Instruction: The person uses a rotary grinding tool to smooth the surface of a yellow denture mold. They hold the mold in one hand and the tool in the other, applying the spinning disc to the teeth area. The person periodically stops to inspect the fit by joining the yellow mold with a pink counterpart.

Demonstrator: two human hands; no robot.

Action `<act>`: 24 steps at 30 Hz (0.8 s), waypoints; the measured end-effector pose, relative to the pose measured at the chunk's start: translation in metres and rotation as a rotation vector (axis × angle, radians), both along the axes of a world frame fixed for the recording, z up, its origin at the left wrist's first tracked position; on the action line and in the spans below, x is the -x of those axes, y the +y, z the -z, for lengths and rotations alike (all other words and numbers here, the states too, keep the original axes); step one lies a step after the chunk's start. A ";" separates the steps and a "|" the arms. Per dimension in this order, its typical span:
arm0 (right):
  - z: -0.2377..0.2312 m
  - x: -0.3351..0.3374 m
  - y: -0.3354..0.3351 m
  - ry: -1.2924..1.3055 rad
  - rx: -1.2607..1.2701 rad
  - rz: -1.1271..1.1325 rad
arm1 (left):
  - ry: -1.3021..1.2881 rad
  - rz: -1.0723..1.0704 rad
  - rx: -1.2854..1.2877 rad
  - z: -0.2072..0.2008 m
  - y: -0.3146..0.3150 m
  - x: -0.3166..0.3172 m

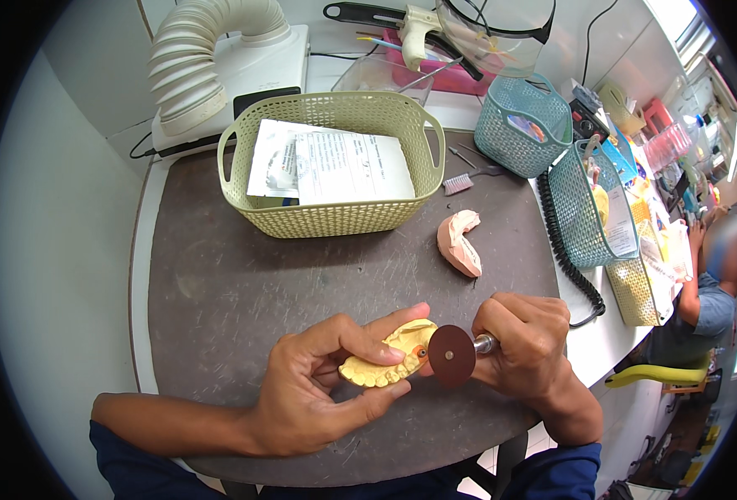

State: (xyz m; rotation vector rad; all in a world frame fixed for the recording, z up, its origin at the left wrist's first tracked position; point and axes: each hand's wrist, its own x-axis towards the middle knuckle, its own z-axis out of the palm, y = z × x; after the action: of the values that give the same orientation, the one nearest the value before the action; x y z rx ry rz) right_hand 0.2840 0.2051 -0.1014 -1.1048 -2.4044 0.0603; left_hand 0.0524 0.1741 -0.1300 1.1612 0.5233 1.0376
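Note:
My left hand (323,375) is closed around a yellow dental model (377,367), its row of teeth facing down toward me. An orange patch with a small dark round spot marks the model's right end. In my right hand (523,346) is a rotary handpiece (486,342), a silver metal tool fitted with a dark red-brown cutting disc (452,357). The disc stands right beside the model's orange end; whether they touch I cannot tell. Beyond my hands a pink dental model (460,242) lies on the dark tabletop (243,308).
A green basket (332,218) with packets stands at the back. A small brush (458,184), blue baskets (523,125) and a black coiled cord (557,242) are on the right. A white flexible hose (187,71) rises back left. Another person (714,275) sits far right.

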 end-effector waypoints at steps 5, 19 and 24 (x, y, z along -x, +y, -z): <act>0.000 0.000 0.000 -0.008 0.006 0.001 | -0.020 0.005 0.032 -0.002 0.000 0.000; -0.001 0.001 0.000 -0.013 -0.001 -0.025 | -0.077 -0.038 0.051 0.000 -0.002 -0.003; -0.003 0.003 -0.001 -0.016 0.010 -0.021 | -0.066 -0.052 0.034 0.000 -0.002 -0.003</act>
State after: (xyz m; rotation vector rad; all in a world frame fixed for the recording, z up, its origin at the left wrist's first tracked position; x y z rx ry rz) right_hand 0.2811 0.2043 -0.0988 -1.0887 -2.4325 0.0704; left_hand 0.0554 0.1722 -0.1299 1.0846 0.5195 1.1044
